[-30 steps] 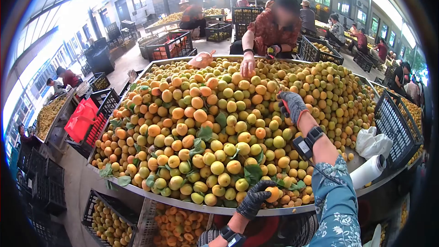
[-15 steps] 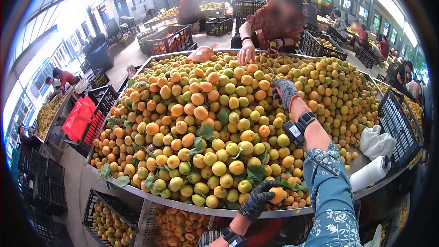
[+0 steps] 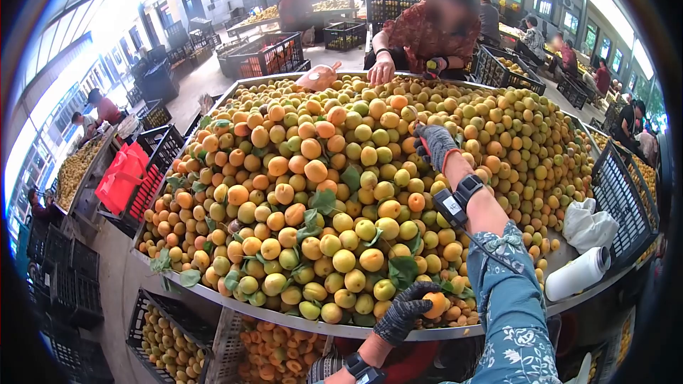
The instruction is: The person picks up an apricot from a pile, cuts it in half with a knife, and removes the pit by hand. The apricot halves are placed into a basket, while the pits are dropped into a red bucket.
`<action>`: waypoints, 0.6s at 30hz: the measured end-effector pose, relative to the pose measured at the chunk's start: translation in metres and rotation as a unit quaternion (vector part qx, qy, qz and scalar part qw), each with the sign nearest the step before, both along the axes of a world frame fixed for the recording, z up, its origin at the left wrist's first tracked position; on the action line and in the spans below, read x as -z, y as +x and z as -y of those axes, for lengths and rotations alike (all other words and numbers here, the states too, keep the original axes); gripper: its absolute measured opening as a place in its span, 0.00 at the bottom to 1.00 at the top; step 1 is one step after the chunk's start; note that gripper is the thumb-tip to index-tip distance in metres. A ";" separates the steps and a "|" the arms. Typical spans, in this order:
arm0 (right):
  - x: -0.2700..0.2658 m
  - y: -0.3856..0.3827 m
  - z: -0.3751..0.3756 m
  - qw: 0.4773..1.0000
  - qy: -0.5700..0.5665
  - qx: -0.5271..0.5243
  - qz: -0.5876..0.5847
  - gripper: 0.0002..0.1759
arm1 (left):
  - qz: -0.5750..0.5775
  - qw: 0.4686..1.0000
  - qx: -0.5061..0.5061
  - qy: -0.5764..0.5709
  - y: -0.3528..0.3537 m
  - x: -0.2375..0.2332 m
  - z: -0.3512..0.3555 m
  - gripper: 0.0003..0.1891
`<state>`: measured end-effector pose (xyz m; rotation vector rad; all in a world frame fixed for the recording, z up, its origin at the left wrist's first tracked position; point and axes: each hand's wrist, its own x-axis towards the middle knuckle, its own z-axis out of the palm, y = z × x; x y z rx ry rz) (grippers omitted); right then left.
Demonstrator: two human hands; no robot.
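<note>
My left hand (image 3: pixel 405 313), in a dark grey glove, is at the near edge of the sorting table (image 3: pixel 313 323). Its fingers are closed on an orange apricot (image 3: pixel 435 305). Stretched out over the heap of apricots (image 3: pixel 343 262) is my right hand (image 3: pixel 435 146), gloved in grey with a red cuff edge. Its fingers are curled, and a thin, dark tip (image 3: pixel 415 112) shows just beyond them, too small to name. Green leaves (image 3: pixel 403 271) lie among the fruit near my left hand. Split apricots (image 3: pixel 281 355) fill a crate below the table edge.
Across the table a person (image 3: pixel 427 35) reaches a hand (image 3: pixel 382 70) to the heap. At right are a white bottle (image 3: pixel 578 274), a white plastic bag (image 3: pixel 589 226) and a black crate (image 3: pixel 623 188). A red bag (image 3: pixel 122 178) hangs at left. Another crate (image 3: pixel 171 345) holds whole apricots below.
My right hand has shifted slightly left over the heap. The other person's hand has drawn back a little toward the far edge. My left hand still holds the apricot.
</note>
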<state>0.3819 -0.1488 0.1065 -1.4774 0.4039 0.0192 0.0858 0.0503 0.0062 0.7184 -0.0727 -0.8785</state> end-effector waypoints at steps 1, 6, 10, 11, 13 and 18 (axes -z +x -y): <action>0.002 0.003 -0.001 1.000 0.013 0.002 -0.020 0.15 | -0.001 1.000 0.000 0.000 0.000 -0.002 0.000 0.26; 0.009 0.008 -0.007 0.999 0.021 0.021 -0.020 0.14 | 0.031 0.999 0.000 0.035 0.001 0.003 0.000 0.28; 0.006 0.008 -0.007 0.999 0.007 0.035 0.004 0.14 | 0.012 1.000 0.010 0.024 0.001 0.002 -0.001 0.29; 0.005 0.009 -0.007 0.999 0.007 0.035 0.004 0.14 | 0.005 1.000 0.008 0.021 0.000 0.000 -0.001 0.29; 0.005 0.012 -0.003 0.999 0.009 0.044 0.025 0.12 | -0.001 1.000 0.007 0.019 0.000 0.002 0.000 0.29; -0.002 0.027 0.010 0.997 0.033 0.054 0.033 0.11 | -0.001 1.000 0.000 0.024 0.000 0.000 -0.001 0.28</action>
